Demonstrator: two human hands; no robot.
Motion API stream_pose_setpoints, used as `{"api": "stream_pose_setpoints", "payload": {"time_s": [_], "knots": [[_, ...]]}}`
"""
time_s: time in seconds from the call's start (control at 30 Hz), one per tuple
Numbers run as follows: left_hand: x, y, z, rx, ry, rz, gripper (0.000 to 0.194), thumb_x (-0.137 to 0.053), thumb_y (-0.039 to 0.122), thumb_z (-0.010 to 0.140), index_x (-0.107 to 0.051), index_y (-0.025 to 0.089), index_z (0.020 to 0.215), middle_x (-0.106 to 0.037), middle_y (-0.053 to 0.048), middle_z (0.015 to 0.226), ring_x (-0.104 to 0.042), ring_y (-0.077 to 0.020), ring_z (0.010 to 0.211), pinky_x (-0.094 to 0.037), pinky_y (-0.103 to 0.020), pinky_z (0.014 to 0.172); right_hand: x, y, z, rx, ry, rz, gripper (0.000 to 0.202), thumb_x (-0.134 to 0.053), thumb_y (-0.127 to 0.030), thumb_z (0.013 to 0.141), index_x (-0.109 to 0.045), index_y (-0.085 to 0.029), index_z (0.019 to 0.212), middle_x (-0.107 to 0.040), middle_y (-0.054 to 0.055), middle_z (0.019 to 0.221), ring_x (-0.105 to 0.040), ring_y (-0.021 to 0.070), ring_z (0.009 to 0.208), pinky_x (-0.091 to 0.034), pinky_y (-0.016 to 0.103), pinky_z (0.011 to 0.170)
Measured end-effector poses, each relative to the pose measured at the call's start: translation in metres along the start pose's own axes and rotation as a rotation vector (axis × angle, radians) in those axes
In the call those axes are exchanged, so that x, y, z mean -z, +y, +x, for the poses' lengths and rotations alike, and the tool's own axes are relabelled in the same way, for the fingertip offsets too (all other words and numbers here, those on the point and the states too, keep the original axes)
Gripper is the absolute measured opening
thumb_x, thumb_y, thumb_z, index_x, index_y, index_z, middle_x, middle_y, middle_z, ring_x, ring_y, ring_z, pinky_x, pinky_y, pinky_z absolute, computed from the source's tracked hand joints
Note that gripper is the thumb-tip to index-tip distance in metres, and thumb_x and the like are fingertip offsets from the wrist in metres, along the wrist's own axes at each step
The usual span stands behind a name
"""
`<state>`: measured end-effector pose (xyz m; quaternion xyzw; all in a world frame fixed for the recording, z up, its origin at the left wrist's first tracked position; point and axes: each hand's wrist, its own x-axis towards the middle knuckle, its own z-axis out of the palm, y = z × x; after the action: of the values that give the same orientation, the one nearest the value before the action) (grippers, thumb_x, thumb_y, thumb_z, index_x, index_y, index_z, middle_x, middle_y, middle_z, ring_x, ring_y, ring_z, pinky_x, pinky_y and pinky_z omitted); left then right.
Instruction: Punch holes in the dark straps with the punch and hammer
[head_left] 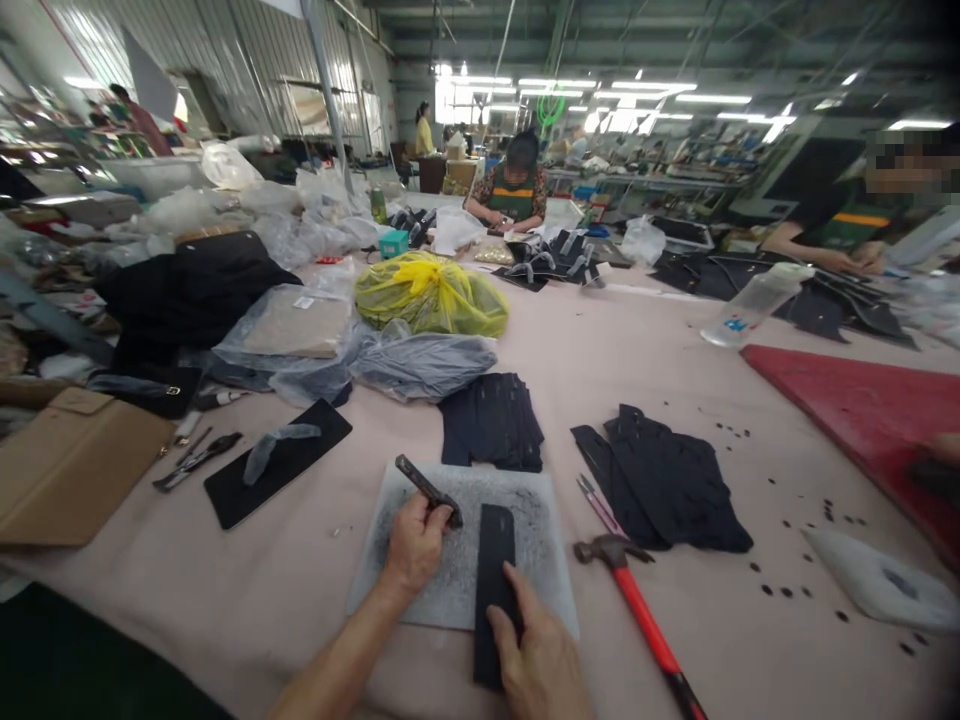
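Observation:
My left hand (416,543) is closed round a dark metal punch-like tool (424,485), tilted above the left part of a worn white board (442,605). A long dark fabric strip (493,560) lies over the board's right part and past its near edge. My right hand (536,640) rests on the strip's right edge with thumb and forefinger spread over it. A claw hammer (637,600) with a red handle lies right of the board. Pink-handled snips (600,503) lie beside dark fabric pieces (667,480). More dark pieces (491,420) are stacked behind the board.
Small black discs (786,592) are scattered at the right, near a red sheet (862,410) and a clear bottle (754,305). A black panel (277,462), pliers (196,462) and a brown box (82,465) lie left. Yellow bag (431,295) behind. People sit across the table.

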<state>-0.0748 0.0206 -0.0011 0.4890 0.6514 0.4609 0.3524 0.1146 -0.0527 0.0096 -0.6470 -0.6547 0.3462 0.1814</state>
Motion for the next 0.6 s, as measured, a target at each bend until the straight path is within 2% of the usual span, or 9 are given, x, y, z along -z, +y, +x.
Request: {"api": "stream_pose_setpoints", "payload": {"time_s": [0.07, 0.13, 0.23, 0.33, 0.43, 0.5, 0.6], "knots": [[0.000, 0.000, 0.000, 0.005, 0.001, 0.016, 0.018, -0.053, 0.034, 0.084, -0.060, 0.018, 0.081, -0.068, -0.002, 0.068, -0.065, -0.0193, 0.059, -0.049, -0.027, 0.059, 0.002, -0.002, 0.001, 0.019, -0.040, -0.083, 0.051, -0.041, -0.031, 0.091, -0.048, -0.016, 0.139, -0.066, 0.012, 0.119, -0.064, 0.0268, 0.106, -0.049, 0.035, 0.086], [0.000, 0.001, 0.000, 0.011, 0.001, 0.032, 0.018, -0.053, 0.034, 0.085, -0.060, 0.018, 0.081, -0.068, -0.002, 0.067, -0.066, -0.0195, 0.059, -0.049, -0.028, 0.059, 0.009, -0.005, 0.004, 0.037, -0.098, -0.183, 0.050, -0.042, -0.031, 0.092, -0.046, -0.018, 0.141, -0.072, 0.010, 0.103, -0.068, 0.0273, 0.092, -0.051, 0.036, 0.077], [0.001, 0.004, 0.000, 0.012, -0.001, 0.037, 0.019, -0.053, 0.034, 0.085, -0.060, 0.017, 0.081, -0.068, -0.002, 0.067, -0.066, -0.0195, 0.060, -0.049, -0.028, 0.059, 0.021, -0.009, 0.008, 0.100, -0.070, -0.360, 0.047, -0.046, -0.038, 0.093, -0.051, -0.020, 0.136, -0.072, 0.010, 0.093, -0.068, 0.0295, 0.081, -0.050, 0.039, 0.070], [0.001, 0.007, 0.000, 0.012, 0.002, 0.031, 0.018, -0.053, 0.033, 0.084, -0.060, 0.017, 0.081, -0.067, -0.002, 0.067, -0.066, -0.0193, 0.059, -0.049, -0.028, 0.059, 0.027, -0.009, 0.014, 0.246, 0.101, -0.474, 0.043, -0.053, -0.041, 0.090, -0.058, -0.022, 0.128, -0.067, 0.013, 0.110, -0.063, 0.0320, 0.096, -0.047, 0.046, 0.082], [0.001, 0.007, 0.000, 0.018, 0.005, 0.010, 0.017, -0.054, 0.033, 0.083, -0.060, 0.017, 0.081, -0.068, -0.002, 0.067, -0.066, -0.0189, 0.058, -0.050, -0.027, 0.058, 0.024, -0.004, 0.022, 0.384, 0.241, -0.514, 0.047, -0.058, -0.036, 0.085, -0.056, -0.021, 0.130, -0.056, 0.014, 0.132, -0.049, 0.0365, 0.121, -0.032, 0.057, 0.103], [0.001, 0.005, -0.001, 0.016, 0.008, -0.007, 0.018, -0.055, 0.033, 0.083, -0.061, 0.016, 0.080, -0.068, -0.002, 0.067, -0.066, -0.0188, 0.059, -0.051, -0.027, 0.058, 0.017, 0.002, 0.026, 0.416, 0.261, -0.527, 0.051, -0.056, -0.034, 0.085, -0.052, -0.019, 0.134, -0.050, 0.012, 0.141, -0.040, 0.0377, 0.130, -0.023, 0.062, 0.107], [0.001, 0.007, -0.002, -0.008, 0.006, -0.037, 0.020, -0.057, 0.034, 0.082, -0.064, 0.015, 0.085, -0.069, -0.003, 0.071, -0.066, -0.0194, 0.063, -0.052, -0.028, 0.061, 0.005, 0.007, 0.028, 0.418, 0.266, -0.533, 0.054, -0.052, -0.033, 0.087, -0.047, -0.017, 0.139, -0.044, 0.012, 0.146, -0.033, 0.0374, 0.135, -0.017, 0.064, 0.109]]}}
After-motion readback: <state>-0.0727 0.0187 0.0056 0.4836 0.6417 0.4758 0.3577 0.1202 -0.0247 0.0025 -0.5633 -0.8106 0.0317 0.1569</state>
